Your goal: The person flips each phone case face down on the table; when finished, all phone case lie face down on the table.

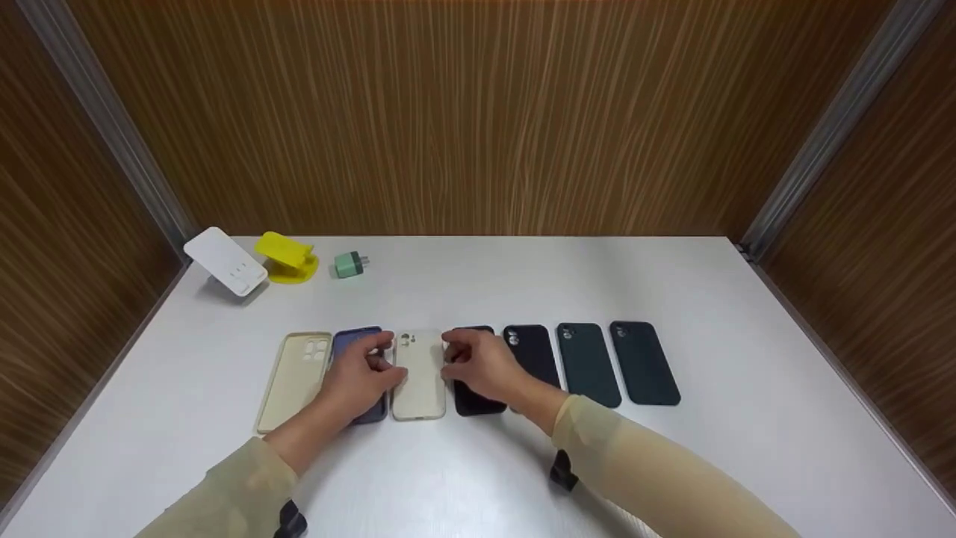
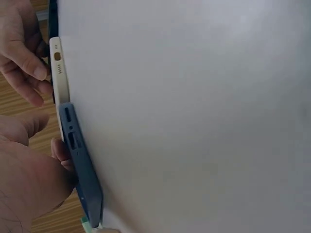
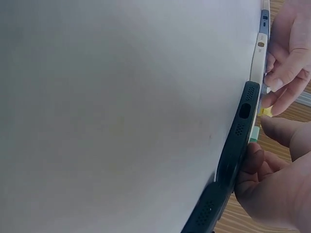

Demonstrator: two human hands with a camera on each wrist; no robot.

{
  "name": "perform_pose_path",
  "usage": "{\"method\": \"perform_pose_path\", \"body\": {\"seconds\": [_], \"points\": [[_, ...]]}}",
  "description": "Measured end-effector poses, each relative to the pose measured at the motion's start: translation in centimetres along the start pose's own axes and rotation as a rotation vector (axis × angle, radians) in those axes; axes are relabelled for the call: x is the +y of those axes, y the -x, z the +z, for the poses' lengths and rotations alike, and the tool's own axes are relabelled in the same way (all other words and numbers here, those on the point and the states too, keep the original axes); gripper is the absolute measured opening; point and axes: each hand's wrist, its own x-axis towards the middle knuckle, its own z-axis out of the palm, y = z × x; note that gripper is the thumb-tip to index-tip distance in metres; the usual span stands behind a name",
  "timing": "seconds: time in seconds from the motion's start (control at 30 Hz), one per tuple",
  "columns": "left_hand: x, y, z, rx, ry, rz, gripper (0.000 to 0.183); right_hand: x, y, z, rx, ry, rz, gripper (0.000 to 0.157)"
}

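A white phone case (image 1: 420,385) lies back up at the middle of a row of phone cases. My left hand (image 1: 362,377) is at its left edge, thumb and index finger apart, above a purple-blue case (image 1: 376,411). At the right edge is my right hand (image 1: 482,366), fingers loosely bent, over a black case (image 1: 478,406). Whether the fingertips touch the white case is hard to tell. From the left wrist view, the left hand (image 2: 34,170) hides part of the blue case (image 2: 86,174). The right wrist view has the right hand (image 3: 272,187) beside a dark case (image 3: 238,131).
A cream case (image 1: 295,373) ends the row at left. Rightward lie another black case (image 1: 538,359) and two dark green cases (image 1: 590,366). Toward the back left stand a white stand (image 1: 228,261), a yellow stand (image 1: 287,258) and a green plug adapter (image 1: 347,264). Wood-grain panels (image 1: 478,119) enclose the table.
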Motion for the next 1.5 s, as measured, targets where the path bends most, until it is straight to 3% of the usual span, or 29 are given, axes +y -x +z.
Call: {"method": "perform_pose_path", "body": {"seconds": [0.27, 0.53, 0.83, 1.13, 1.5], "points": [[0.4, 0.5, -3.6, 0.022, -0.02, 0.002, 0.059, -1.2, -0.4, 0.2, 0.036, -0.04, -0.049, 0.046], [-1.5, 0.9, -6.5, -0.004, -0.18, -0.01, 0.061, -3.1, -0.8, 2.4, 0.001, -0.051, -0.038, 0.048], [-2.2, 0.8, -7.0, -0.061, -0.223, -0.009, 0.065, -4.0, -1.8, 4.5, -0.023, -0.06, -0.032, 0.053], [-2.6, 0.8, -7.6, -0.06, -0.244, -0.01, 0.066, -4.2, -2.5, 5.6, -0.072, -0.032, 0.007, 0.057], [-3.1, 1.0, -7.1, -0.067, -0.296, 0.04, 0.068, -4.1, -2.7, 6.1, -0.122, 0.171, -0.069, 0.054]]}}
